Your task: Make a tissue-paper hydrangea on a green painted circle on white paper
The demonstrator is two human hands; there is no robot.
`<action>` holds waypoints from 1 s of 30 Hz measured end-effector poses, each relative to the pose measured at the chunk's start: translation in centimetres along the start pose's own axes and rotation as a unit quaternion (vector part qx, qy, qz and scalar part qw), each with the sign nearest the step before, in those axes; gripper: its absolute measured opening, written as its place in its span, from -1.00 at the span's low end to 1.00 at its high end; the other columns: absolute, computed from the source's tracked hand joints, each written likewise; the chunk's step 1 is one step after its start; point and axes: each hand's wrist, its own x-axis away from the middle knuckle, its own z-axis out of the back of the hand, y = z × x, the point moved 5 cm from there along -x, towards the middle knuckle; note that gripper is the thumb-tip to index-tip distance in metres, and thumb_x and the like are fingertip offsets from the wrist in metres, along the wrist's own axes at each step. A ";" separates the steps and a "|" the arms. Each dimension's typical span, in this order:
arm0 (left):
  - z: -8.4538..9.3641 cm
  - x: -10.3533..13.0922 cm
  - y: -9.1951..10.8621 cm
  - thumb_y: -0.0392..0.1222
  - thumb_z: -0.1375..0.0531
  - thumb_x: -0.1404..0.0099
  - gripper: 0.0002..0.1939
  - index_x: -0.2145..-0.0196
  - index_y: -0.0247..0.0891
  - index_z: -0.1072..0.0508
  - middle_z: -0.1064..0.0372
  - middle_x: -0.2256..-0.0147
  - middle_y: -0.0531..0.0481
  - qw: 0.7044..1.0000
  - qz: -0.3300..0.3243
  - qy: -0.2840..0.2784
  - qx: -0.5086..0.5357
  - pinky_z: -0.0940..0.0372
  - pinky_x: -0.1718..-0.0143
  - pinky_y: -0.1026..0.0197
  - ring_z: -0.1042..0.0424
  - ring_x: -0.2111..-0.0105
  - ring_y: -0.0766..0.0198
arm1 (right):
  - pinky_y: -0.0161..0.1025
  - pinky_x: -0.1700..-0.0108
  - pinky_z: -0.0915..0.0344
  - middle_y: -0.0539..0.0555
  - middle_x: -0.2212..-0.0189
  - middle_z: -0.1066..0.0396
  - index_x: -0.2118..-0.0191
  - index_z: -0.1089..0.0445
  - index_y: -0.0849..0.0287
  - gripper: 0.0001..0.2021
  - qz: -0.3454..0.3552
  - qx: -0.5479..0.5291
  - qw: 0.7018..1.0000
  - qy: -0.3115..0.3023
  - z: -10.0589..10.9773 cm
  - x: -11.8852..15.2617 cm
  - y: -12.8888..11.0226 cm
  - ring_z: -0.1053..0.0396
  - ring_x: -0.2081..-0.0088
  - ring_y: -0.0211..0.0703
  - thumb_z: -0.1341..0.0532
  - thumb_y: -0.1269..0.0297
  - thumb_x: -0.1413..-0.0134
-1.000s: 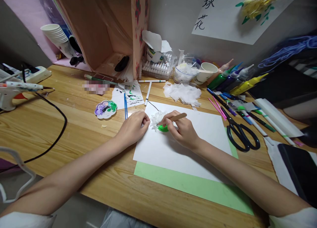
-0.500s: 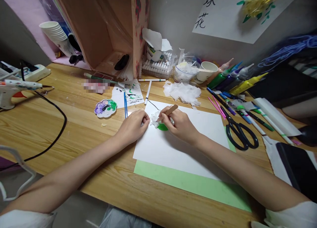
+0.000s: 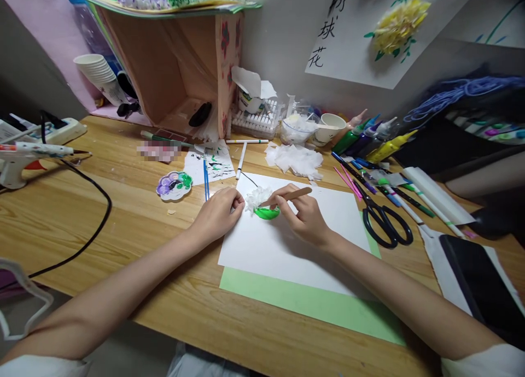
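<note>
My right hand [image 3: 307, 217] pinches a wooden craft stick [image 3: 301, 193], its lower end touching the white crumpled-tissue flower [image 3: 259, 196]. Below that flower is a bright green leaf [image 3: 266, 213], and a dark thin stem line runs up from it. Both are on a sheet of white paper [image 3: 320, 246], which lies over a light green sheet [image 3: 303, 307]. At the white sheet's left edge rests my left hand [image 3: 218, 212], closed, thumb and fingertips together beside the flower. Whether anything is between those fingertips is hidden.
A palette with purple and green paint [image 3: 174, 186] and two blue brushes [image 3: 205, 177] lie at left. Torn white tissue [image 3: 294, 160] sits behind the paper. Black-handled scissors [image 3: 388, 224], markers and a phone [image 3: 479, 278] are at right. A glue gun [image 3: 36, 153] trails a black cord.
My right hand has shifted slightly away from the flower, and the craft stick now leans flatter, showing more of the flower and leaf. My left hand keeps its place; the view has tilted up.
</note>
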 end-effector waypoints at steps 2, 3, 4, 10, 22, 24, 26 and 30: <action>0.0 0.0 0.0 -0.27 -0.03 -0.23 -0.89 0.39 -0.27 -0.34 -0.33 0.38 -0.03 1.000 0.000 0.001 0.001 -0.19 0.33 0.21 -0.31 0.32 0.22 | -0.20 0.26 -0.27 0.08 0.41 -0.41 0.34 -0.35 0.17 -0.80 0.012 0.003 1.000 -0.007 -0.3 -0.1 -0.1 -0.34 0.33 -0.18 -0.01 0.45 -0.20; 0.1 0.0 0.0 -0.27 -0.03 -0.23 -0.89 0.39 -0.27 -0.34 -0.32 0.38 -0.03 1.000 -0.002 0.001 0.002 -0.19 0.32 0.21 -0.31 0.32 0.22 | -0.20 0.26 -0.27 0.08 0.40 -0.41 0.34 -0.35 0.16 -0.81 0.019 0.006 1.000 -0.011 -0.4 -0.2 -0.2 -0.34 0.33 -0.18 -0.01 0.45 -0.20; 0.1 0.0 0.1 -0.27 -0.03 -0.23 -0.89 0.39 -0.27 -0.34 -0.32 0.38 -0.03 1.000 -0.004 0.001 0.003 -0.19 0.33 0.21 -0.31 0.33 0.23 | -0.19 0.26 -0.27 0.08 0.40 -0.42 0.33 -0.34 0.16 -0.81 0.026 0.010 1.000 -0.015 -0.6 -0.2 -0.2 -0.33 0.33 -0.18 -0.01 0.45 -0.20; 0.0 0.0 -0.1 -0.27 -0.03 -0.23 -0.89 0.39 -0.27 -0.34 -0.33 0.39 -0.02 1.000 -0.006 0.005 0.005 -0.19 0.34 0.21 -0.31 0.33 0.23 | -0.19 0.26 -0.27 0.10 0.40 -0.43 0.38 -0.31 0.17 -0.82 0.014 0.026 0.999 -0.033 -1.4 -0.6 0.2 -0.34 0.33 -0.15 -0.01 0.42 -0.19; -0.2 0.3 -0.1 -0.28 -0.01 -0.26 -0.89 0.37 -0.26 -0.32 -0.34 0.36 -0.04 1.000 -0.007 0.011 0.011 -0.21 0.31 0.19 -0.32 0.31 0.21 | -0.26 0.33 -0.27 0.07 0.38 -0.37 0.45 -0.38 0.19 -0.73 -0.154 -0.087 0.984 -0.022 -0.3 -1.7 1.2 -0.36 0.38 -0.22 -0.04 0.24 -0.20; -0.2 0.4 -0.2 -0.26 0.03 -0.30 -0.86 0.34 -0.27 -0.30 -0.35 0.33 -0.06 1.000 0.001 0.024 0.009 -0.23 0.28 0.16 -0.33 0.29 0.19 | -0.30 0.43 -0.24 0.03 0.43 -0.33 0.41 -0.35 0.18 -0.76 -0.185 -0.165 0.965 0.088 1.1 -1.8 3.0 -0.34 0.45 -0.27 -0.06 0.20 -0.19; -0.3 0.5 -0.3 -0.25 0.09 -0.35 -0.81 0.27 -0.28 -0.29 -0.37 0.30 -0.08 0.999 0.019 0.032 0.014 -0.24 0.23 0.13 -0.34 0.27 0.17 | -0.35 0.51 -0.18 -0.01 0.49 -0.30 0.40 -0.33 0.18 -0.79 -0.225 -0.233 0.931 0.168 1.6 -1.9 5.4 -0.30 0.50 -0.31 -0.08 0.19 -0.17; -0.3 0.5 -0.4 -0.22 0.13 -0.38 -0.71 0.03 -0.28 -0.25 -0.36 0.13 -0.12 0.999 0.030 0.016 0.026 -0.23 0.10 0.09 -0.33 0.11 0.15 | -0.37 0.56 -0.14 -0.04 0.62 -0.27 0.40 -0.31 0.18 -0.80 -0.310 -0.320 0.882 0.155 -0.3 -2.2 9.0 -0.24 0.57 -0.30 -0.12 0.16 -0.11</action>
